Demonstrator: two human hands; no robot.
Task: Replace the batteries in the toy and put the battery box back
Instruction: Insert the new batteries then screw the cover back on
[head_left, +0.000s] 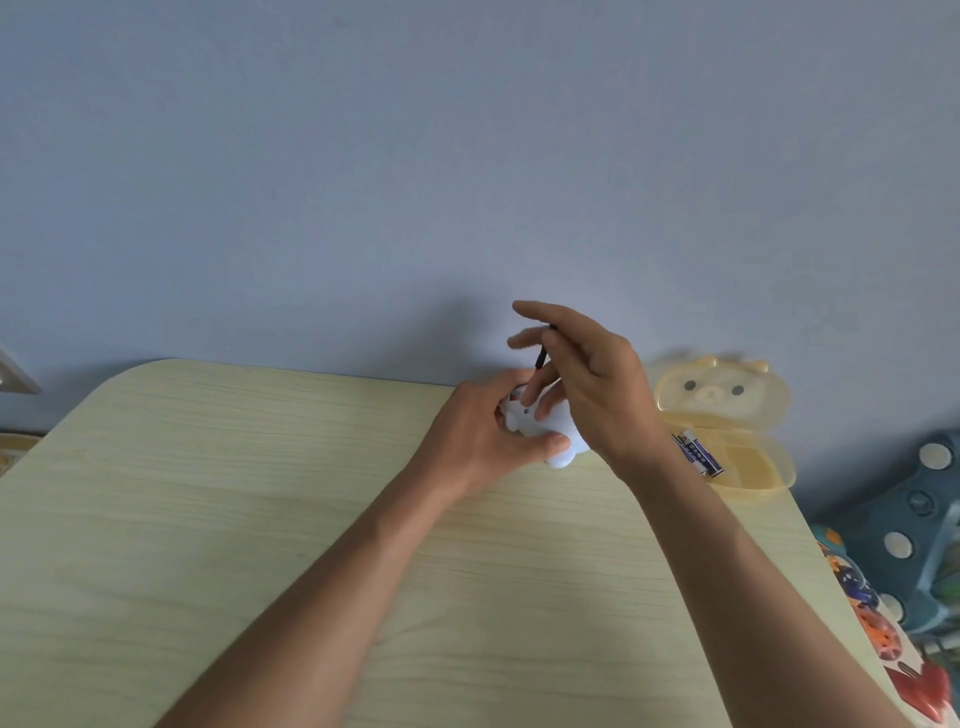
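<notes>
Left hand (480, 431) was closed around a small white toy (558, 441), thumb across its near side, holding it at the far edge of the light wood table (260, 519). Right hand (592, 387) hovered over the toy, fingers loosely curled, pinching a thin dark tool (543, 353) with its tip pointing down at the toy. Just right of the hands, an open yellow bear-shaped box (727, 410) sat on the table with batteries (698, 452) lying inside its lower half. Blue wall (467, 156) behind.
</notes>
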